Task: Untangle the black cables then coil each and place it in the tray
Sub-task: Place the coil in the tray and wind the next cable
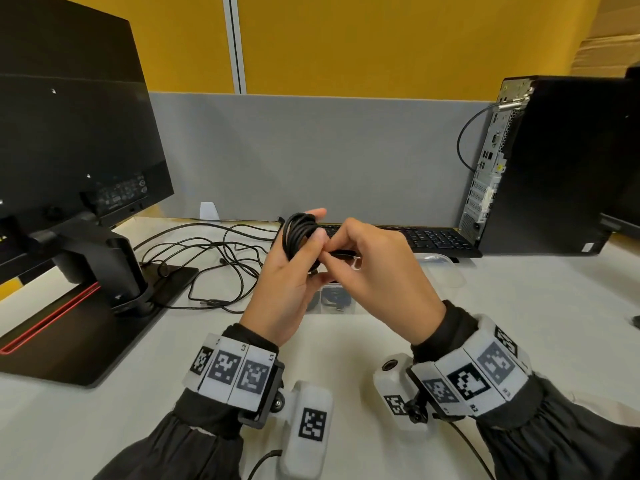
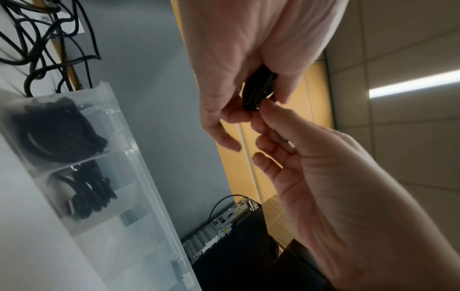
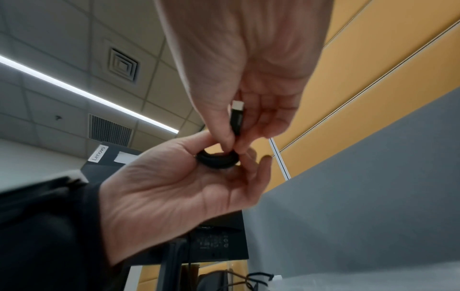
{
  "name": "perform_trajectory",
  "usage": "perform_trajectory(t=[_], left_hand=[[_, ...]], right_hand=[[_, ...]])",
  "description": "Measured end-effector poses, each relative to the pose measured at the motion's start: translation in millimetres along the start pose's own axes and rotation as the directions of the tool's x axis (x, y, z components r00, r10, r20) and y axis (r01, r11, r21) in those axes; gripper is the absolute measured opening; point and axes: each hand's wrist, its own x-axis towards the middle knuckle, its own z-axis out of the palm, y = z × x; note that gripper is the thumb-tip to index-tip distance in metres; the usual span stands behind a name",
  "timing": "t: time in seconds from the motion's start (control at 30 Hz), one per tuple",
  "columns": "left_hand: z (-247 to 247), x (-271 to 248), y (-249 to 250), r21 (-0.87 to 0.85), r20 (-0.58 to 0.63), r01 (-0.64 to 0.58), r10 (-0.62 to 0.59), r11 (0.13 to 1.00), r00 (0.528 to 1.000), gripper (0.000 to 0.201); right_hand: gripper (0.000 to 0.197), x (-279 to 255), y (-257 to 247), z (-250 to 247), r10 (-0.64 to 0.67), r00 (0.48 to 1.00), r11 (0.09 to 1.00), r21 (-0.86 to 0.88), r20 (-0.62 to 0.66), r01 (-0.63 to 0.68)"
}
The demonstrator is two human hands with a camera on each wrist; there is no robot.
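- The left hand [image 1: 291, 271] is up over the table [image 1: 519, 323], and its fingers are wrapped round a coil [image 1: 299, 233] of black cable.
- From the right wrist view, the coil [image 3: 219, 160] sits between the left thumb and the fingers, with the palm turned up.
- The right hand [image 1: 377, 268] is right next to the left one. Its thumb and finger pinch the cable end, just by the plug [image 3: 237, 116].
- The plug is black with a pale metal tip, and it lies inside the right hand, close to the coil.
- The two hands touch at the fingertips.
- The tray [image 2: 139, 157] is clear plastic with walls inside that split it into boxes. It sits on the table under the hands.
- One box holds a coiled cable [image 2: 57, 133]. The box next to it holds a second bundle [image 2: 89, 193]. Both are black.
- More loose cables [image 1: 214, 265] lie in a messy heap on the table, to the left of the hands and near the monitor stand [image 1: 114, 265].
- A black monitor [image 1: 69, 133] stands on the left with its back to us.
- A keyboard [image 1: 433, 237] lies behind the hands, along the gray wall [image 1: 311, 150].
- A black computer [image 1: 554, 168] stands on the right, with a thin cable looping from its back.
- Both wrists wear bands with black and white square marks.
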Motion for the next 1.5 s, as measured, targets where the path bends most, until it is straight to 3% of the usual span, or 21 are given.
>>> perform_trajectory(t=[0.1, 0.27, 0.43, 0.5, 0.6, 0.7, 0.8, 0.9, 1.1, 1.27, 1.5], left_hand=[[2.2, 0.2, -2.1, 0.105, -0.014, -0.021, 0.023, 0.994, 1.0, 0.038], [-1.7, 3.8, -4.8, 0.262, -0.076, -0.028, 0.05, 0.965, 0.996, 0.026], [-18.1, 9.1, 7.9, 0.202, -0.184, -0.042, 0.08, 0.979, 0.98, 0.013], [-26.0, 11.7, 10.2, 0.127, -0.215, -0.032, 0.059, 0.991, 0.975, 0.012], [-19.3, 9.5, 6.1, 0.12, -0.153, -0.025, 0.044, 0.992, 0.987, 0.014], [-9.6, 6.7, -0.4, 0.131, -0.086, 0.004, 0.008, 0.991, 0.996, 0.024], [-7.6, 4.8, -4.7, 0.181, -0.072, 0.003, 0.01, 0.983, 0.997, 0.025], [-7.3, 4.1, -5.4, 0.201, -0.077, 0.006, 0.01, 0.979, 0.997, 0.026], [-6.8, 2.2, -12.3, 0.273, 0.016, 0.003, -0.008, 0.962, 1.0, 0.024], [-9.6, 2.7, -9.8, 0.385, 0.031, -0.056, 0.048, 0.921, 0.998, 0.028], [-2.7, 0.9, -13.4, 0.388, 0.087, -0.118, 0.091, 0.914, 0.992, 0.036]], right_hand=[[0.005, -3.0, -3.5, 0.9, 0.019, 0.997, 0.999, -0.045, 0.071, -0.015], [0.013, -1.5, -6.8, 1.0, 0.069, 0.972, 0.994, -0.1, 0.224, -0.047], [0.02, -4.7, -8.3, -5.0, 0.115, 0.95, 0.993, -0.001, 0.289, -0.12], [0.013, -3.4, -7.2, -4.4, 0.152, 0.953, 0.982, 0.071, 0.263, -0.176], [0.012, -2.2, -7.1, -0.8, 0.185, 0.954, 0.963, 0.149, 0.237, -0.224], [0.014, -2.1, -8.3, 1.3, 0.203, 0.934, 0.932, 0.235, 0.295, -0.277], [0.019, 0.2, -4.9, 0.6, 0.226, 0.907, 0.876, 0.333, 0.354, -0.349], [0.01, 1.2, -4.6, -1.7, 0.243, 0.882, 0.821, 0.398, 0.404, -0.409], [0.012, 0.7, -2.4, -3.1, 0.26, 0.863, 0.895, 0.228, 0.433, -0.384], [0.007, 1.2, -8.4, -9.4, 0.216, 0.84, 0.949, 0.095, 0.497, -0.3], [0.01, -0.3, -5.4, -0.7, 0.279, 0.879, 0.948, 0.032, 0.386, -0.315]])
